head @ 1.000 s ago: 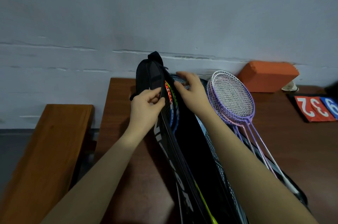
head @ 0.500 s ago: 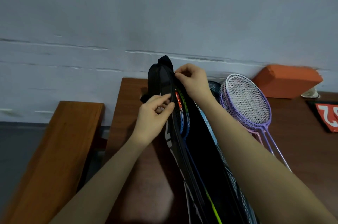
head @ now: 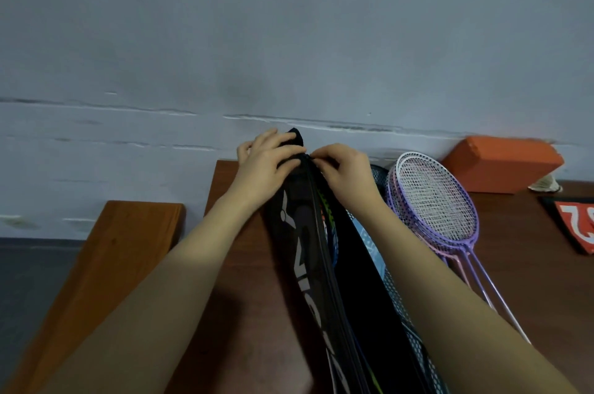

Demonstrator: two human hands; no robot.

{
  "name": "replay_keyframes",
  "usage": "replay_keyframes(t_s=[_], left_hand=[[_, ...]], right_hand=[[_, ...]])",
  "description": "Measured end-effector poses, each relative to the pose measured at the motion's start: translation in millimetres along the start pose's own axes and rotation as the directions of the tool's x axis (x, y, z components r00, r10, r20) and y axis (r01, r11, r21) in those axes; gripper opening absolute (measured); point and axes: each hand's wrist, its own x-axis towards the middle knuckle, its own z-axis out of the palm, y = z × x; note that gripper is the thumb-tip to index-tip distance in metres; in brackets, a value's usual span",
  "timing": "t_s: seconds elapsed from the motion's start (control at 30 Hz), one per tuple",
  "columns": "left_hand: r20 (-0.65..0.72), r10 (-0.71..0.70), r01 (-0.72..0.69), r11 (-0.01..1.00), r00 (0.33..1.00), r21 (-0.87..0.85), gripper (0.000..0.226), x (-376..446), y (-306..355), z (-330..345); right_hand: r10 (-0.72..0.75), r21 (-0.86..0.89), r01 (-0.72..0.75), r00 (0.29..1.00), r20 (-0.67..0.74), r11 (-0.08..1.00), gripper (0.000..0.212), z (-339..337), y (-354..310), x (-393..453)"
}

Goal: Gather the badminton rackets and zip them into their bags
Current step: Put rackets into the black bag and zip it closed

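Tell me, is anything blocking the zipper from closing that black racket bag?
Possibly. The right hand pinches at the zipper near the top of the black bag, which the left hand holds. Below, the opening still gapes, and colourful racket frames show at its edge, where the zipper might snag.

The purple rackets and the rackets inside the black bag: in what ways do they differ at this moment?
The purple rackets lie uncovered on the table, beside the black bag; the bagged rackets show only as orange, green and blue frame edges in its open seam. The purple rackets are untouched, while the left hand grips the bag's top and the right hand pinches at its zipper. Both groups point their heads toward the wall.
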Motion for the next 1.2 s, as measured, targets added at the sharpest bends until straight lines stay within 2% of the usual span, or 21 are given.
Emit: replay_keyframes(t_s=[0.1,0.23,0.33,0.43,0.6,0.67,0.73,0.8,0.87,1.0,1.2], left_hand=[[-0.089,0.029,-0.034,0.998,0.996,-0.058,0.020,0,1,4],[-0.184,-0.021,-0.017,0.979,0.983,-0.201,0.017,-2,1,9],[-0.204,-0.060,0.003,0.964,0.977,-0.267,0.017,-1,-4,13],[-0.163,-0.119,0.052,0.930,0.979,-0.365,0.017,2,-5,13],[-0.138,-0.135,0.080,0.937,0.981,-0.341,0.019,0,-3,10],[-0.157,-0.128,0.088,0.967,0.979,-0.238,0.021,-4,6,9],[-0.113,-0.008,0.000,0.998,0.994,-0.067,0.024,-14,18,6],[0.010,0.199,-0.199,0.978,0.980,0.058,0.026,-32,30,7],[0.052,0.266,-0.270,0.958,0.962,0.099,0.025,-50,35,6],[-0.036,0.229,-0.229,0.973,0.973,0.014,0.018,-52,28,-4],[-0.122,0.058,-0.080,0.979,0.991,-0.186,0.018,-46,9,-5]], right_hand=[[-0.026,-0.003,0.026,0.999,-0.040,1.000,0.013,-1,3,-7],[-0.050,0.000,0.050,0.996,-0.075,0.999,0.012,-4,6,-23],[-0.053,0.036,0.055,0.997,-0.049,0.998,0.010,-13,12,-38],[0.006,0.097,-0.006,1.000,0.001,0.995,0.010,-22,21,-59],[0.092,0.156,-0.097,0.995,0.041,0.983,0.012,-28,27,-86],[0.095,0.156,-0.099,0.995,0.029,0.983,0.013,-27,26,-89],[0.073,0.129,-0.071,0.997,-0.013,0.989,0.013,-25,23,-91],[0.047,0.112,-0.039,0.996,-0.069,0.993,0.013,-22,20,-93],[0.013,0.102,-0.002,0.994,-0.106,0.995,0.012,-20,16,-96],[-0.085,0.052,0.092,0.990,-0.113,0.994,0.012,-16,11,-102],[0.005,0.089,-0.004,1.000,-0.012,0.996,0.011,-20,28,-127]])
